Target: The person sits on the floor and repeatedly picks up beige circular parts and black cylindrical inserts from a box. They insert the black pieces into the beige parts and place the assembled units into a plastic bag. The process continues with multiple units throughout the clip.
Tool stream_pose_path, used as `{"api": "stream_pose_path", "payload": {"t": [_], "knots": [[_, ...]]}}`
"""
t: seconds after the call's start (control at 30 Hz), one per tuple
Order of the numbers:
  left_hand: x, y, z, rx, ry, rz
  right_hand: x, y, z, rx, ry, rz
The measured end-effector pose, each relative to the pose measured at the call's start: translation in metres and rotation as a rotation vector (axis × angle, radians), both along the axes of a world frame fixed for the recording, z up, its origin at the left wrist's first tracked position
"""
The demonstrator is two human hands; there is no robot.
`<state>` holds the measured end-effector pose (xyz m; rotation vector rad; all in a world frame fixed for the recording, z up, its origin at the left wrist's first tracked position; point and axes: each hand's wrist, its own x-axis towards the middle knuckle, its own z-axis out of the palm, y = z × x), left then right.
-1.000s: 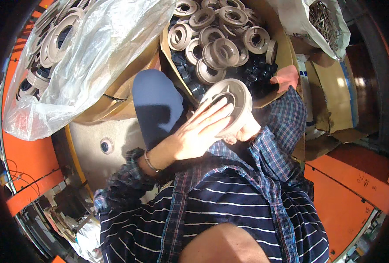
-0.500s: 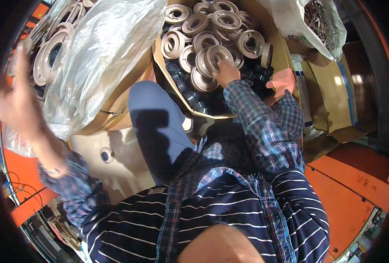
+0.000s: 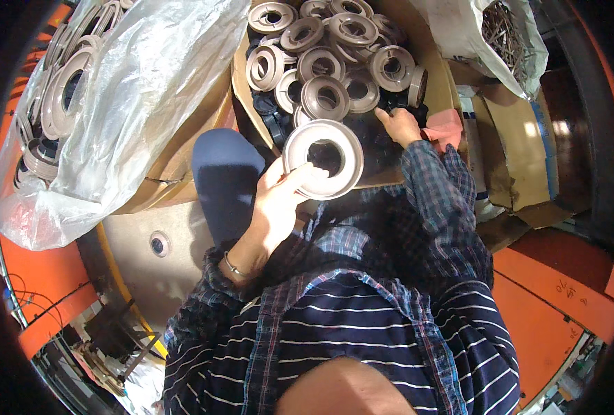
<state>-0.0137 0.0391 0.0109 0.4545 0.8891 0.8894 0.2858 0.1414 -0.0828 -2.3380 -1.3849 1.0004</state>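
My left hand (image 3: 279, 204) holds a flat beige plastic ring (image 3: 324, 158) by its lower left edge, just in front of my chest. My right hand (image 3: 398, 124) reaches into a cardboard box (image 3: 440, 76) and rests among black parts (image 3: 269, 114) beneath a heap of several beige rings (image 3: 324, 66). What its fingers touch is partly hidden, and I cannot tell if they grip anything. Both arms wear plaid sleeves over a striped shirt.
A clear plastic bag (image 3: 134, 90) with several larger beige rings (image 3: 61, 90) lies at the left. A blue round seat (image 3: 227, 176) sits below the box. Another bag of dark metal pieces (image 3: 504, 31) and flattened cardboard (image 3: 518, 152) are at the right. Orange frame parts (image 3: 563, 290) surround the area.
My left hand came back from the bag at the far left and now holds a beige ring before my chest. My right hand moved from the ring heap down to the box's right side.
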Motion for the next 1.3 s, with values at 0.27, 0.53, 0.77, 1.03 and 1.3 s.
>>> {"api": "stream_pose_path", "payload": {"t": [0.27, 0.53, 0.77, 1.03, 1.3], "knots": [[-0.002, -0.007, 0.002, -0.007, -0.012, 0.097, 0.018, 0.002, -0.082, 0.163, 0.467, -0.222], [-0.003, -0.012, 0.0, 0.009, -0.081, 0.11, 0.013, 0.002, -0.08, -0.011, 0.477, -0.344], [0.0, -0.019, 0.004, -0.04, -0.056, 0.138, -0.007, 0.008, -0.072, 0.08, 0.485, -0.244], [-0.001, 0.002, 0.015, 0.03, 0.01, 0.126, -0.062, -0.049, 0.086, 0.438, 0.895, 0.364], [-0.004, -0.016, 0.039, 0.215, 0.131, 0.028, -0.108, -0.106, 0.141, 0.745, 0.239, 0.736]]}}
